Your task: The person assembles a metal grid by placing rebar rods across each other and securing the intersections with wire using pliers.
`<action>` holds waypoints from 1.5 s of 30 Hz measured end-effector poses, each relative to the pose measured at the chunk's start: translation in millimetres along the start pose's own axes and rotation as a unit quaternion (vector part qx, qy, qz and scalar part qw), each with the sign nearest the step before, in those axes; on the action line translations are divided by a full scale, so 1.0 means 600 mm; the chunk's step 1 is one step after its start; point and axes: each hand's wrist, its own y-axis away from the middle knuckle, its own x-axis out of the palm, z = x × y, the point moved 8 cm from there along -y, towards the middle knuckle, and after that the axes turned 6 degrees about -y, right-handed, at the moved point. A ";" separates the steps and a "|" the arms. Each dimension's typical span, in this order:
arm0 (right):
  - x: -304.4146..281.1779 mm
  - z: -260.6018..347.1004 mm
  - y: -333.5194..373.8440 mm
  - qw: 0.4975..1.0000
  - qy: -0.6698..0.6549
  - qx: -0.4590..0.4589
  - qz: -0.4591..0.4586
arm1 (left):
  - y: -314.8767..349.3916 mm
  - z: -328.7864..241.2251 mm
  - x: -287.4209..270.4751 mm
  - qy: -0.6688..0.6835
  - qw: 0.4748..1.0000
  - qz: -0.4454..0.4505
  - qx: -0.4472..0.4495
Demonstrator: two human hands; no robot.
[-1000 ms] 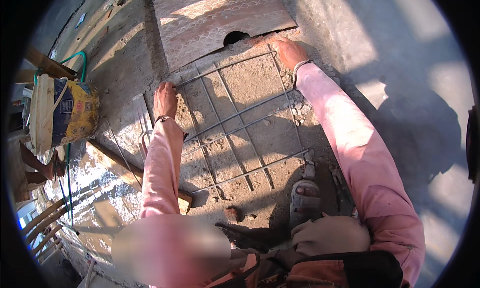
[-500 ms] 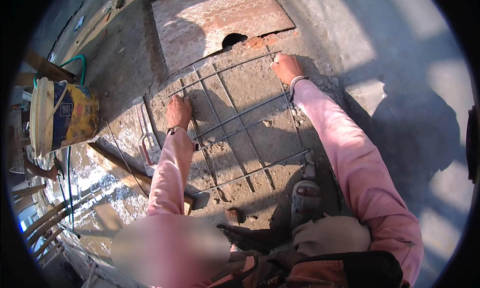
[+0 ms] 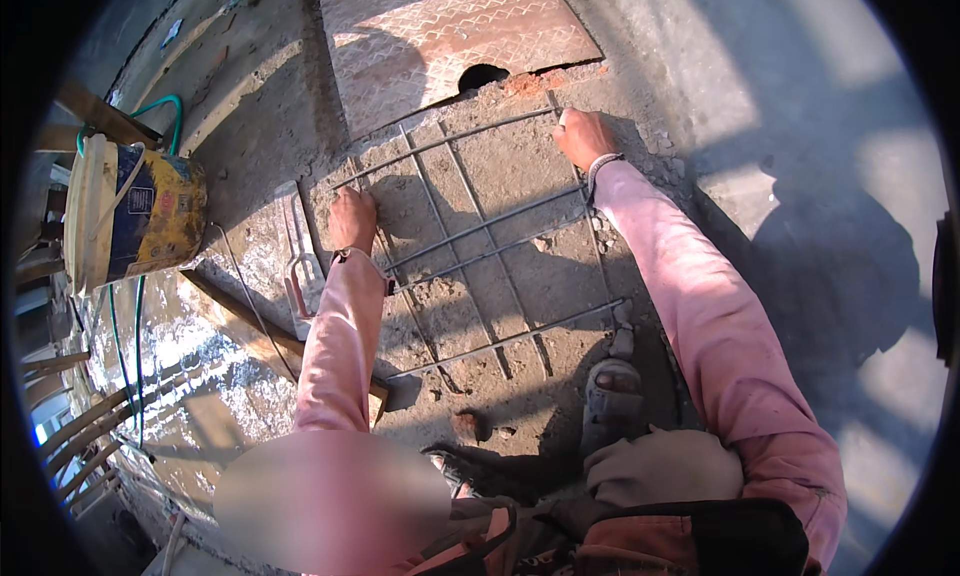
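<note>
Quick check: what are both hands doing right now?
Left hand: closed on the steel bar grid at its far left corner.
Right hand: closed on its far right corner.

Remote feed up; I read this as a building site. Dead centre: a steel bar grid [image 3: 486,225] over rough, gritty ground [image 3: 552,278]. Nine o'clock: a splattered yellow-and-blue bucket [image 3: 165,216], green hose [image 3: 181,121] looped behind. Inward from that, a flat trowel [image 3: 297,266] with a handle, near a timber beam [image 3: 240,314]. Eight: wooden poles [image 3: 85,426], and closer in a wet, shiny patch [image 3: 180,351]. Twelve: patterned sheet [image 3: 480,36], dark gap at its near edge. Three: smooth grey floor [image 3: 840,156]. Six: reddish broken lump [image 3: 465,428].
</note>
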 end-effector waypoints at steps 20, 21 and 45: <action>0.003 0.016 -0.051 0.973 -0.081 -0.185 -0.108 | -0.053 0.043 -0.047 0.070 0.990 -0.084 0.091; -0.003 0.015 -0.053 0.973 -0.084 -0.183 -0.112 | -0.052 0.039 -0.049 0.084 0.988 -0.089 0.099; -0.038 -0.002 -0.037 0.977 -0.108 -0.118 -0.144 | -0.019 0.031 -0.046 0.170 0.977 -0.123 0.036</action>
